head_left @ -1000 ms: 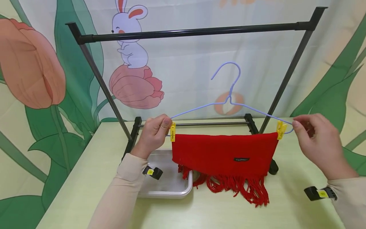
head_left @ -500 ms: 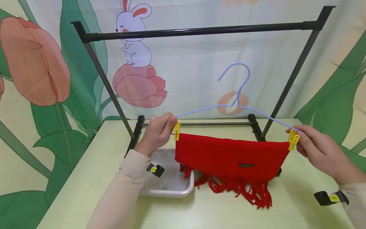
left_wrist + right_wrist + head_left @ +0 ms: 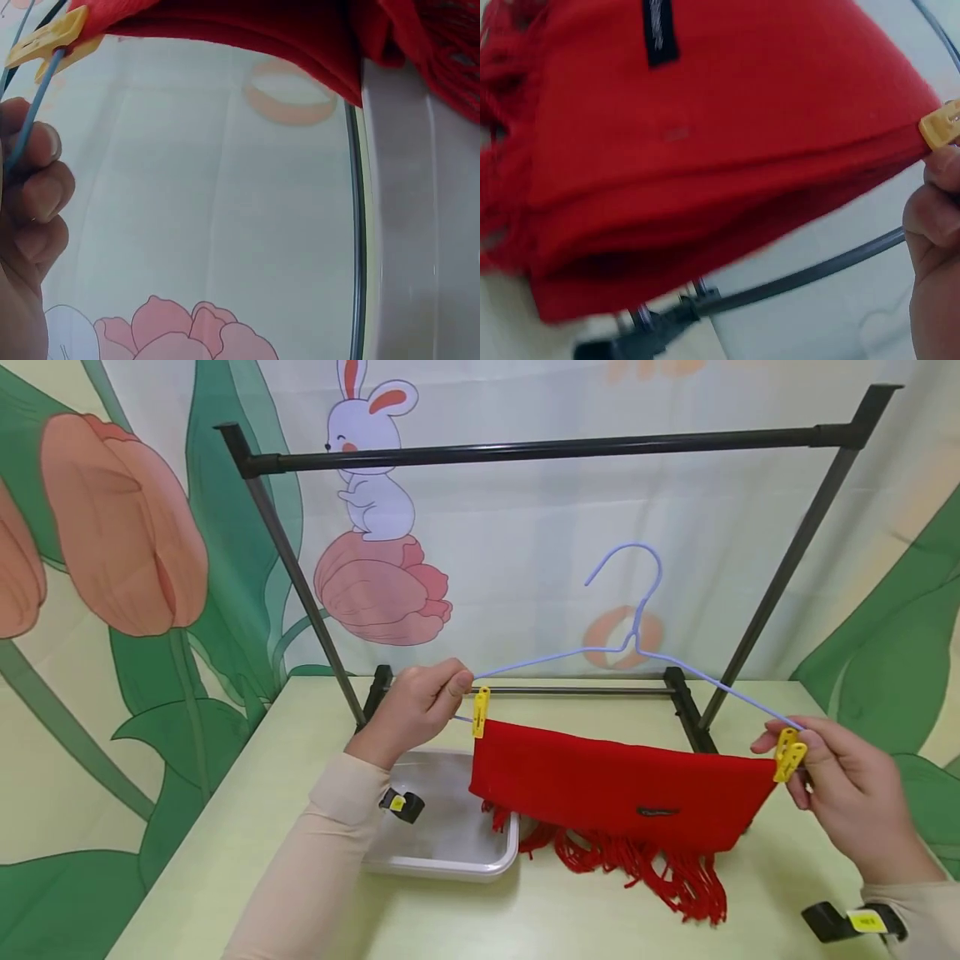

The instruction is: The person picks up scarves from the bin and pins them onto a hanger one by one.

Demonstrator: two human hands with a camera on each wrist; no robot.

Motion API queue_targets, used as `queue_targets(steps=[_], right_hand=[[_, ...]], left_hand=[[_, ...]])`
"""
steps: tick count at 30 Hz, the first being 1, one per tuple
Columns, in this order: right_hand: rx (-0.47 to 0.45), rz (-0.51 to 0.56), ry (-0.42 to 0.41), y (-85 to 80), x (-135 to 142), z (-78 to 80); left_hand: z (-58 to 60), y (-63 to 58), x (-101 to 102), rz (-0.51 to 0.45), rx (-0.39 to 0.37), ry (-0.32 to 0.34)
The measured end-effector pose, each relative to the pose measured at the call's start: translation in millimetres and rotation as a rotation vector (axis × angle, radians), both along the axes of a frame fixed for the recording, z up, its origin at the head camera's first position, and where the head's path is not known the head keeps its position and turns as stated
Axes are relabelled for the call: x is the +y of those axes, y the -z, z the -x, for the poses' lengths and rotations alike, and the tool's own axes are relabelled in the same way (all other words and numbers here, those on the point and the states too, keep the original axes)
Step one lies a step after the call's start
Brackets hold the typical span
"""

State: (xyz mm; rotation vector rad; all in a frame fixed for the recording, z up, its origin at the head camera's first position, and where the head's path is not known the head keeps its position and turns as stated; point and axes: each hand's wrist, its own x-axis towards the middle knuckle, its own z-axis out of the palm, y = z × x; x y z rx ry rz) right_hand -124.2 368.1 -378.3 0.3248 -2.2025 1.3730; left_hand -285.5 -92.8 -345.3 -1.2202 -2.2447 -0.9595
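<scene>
A red fringed scarf (image 3: 600,777), folded over with a dark label, hangs from a lilac wire hanger (image 3: 636,628) above the table. Yellow clips hold its two upper corners: a left clip (image 3: 481,712) and a right clip (image 3: 790,757). My left hand (image 3: 412,706) grips the hanger's left end, just outside the left clip; in the left wrist view, fingers (image 3: 45,187) curl round the wire. My right hand (image 3: 855,785) holds the hanger's right end at the right clip, thumb against it. The hanger tilts, its right end lower. The scarf hides the lower wire.
A black rack (image 3: 540,450) stands at the back, its top bar above the hanger. Below the scarf's left side sits a shallow white tray (image 3: 480,870) on the pale table (image 3: 600,927). A printed curtain (image 3: 510,568) hangs behind.
My right hand has shifted from the wire tip onto the right clip. That clip has moved outward and down, drawing the scarf's top edge straighter and tilting it. My left hand keeps its grip.
</scene>
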Motion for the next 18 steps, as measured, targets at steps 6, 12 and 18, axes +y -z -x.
queue_targets(steps=[6,12,18], right_hand=[[0.064,0.235,-0.044,3.1,-7,-5.0],[0.157,0.367,0.027,-2.7,-15,-7.5],[0.133,0.292,0.247,-23.3,-22,-9.8]], left_hand=[[-3.5,-0.1,-10,0.022,-0.058,-0.101],[-7.7,7.1,-25,-0.017,-0.167,-0.268],[-13.8,19.3,-41,0.075,-0.243,-0.317]])
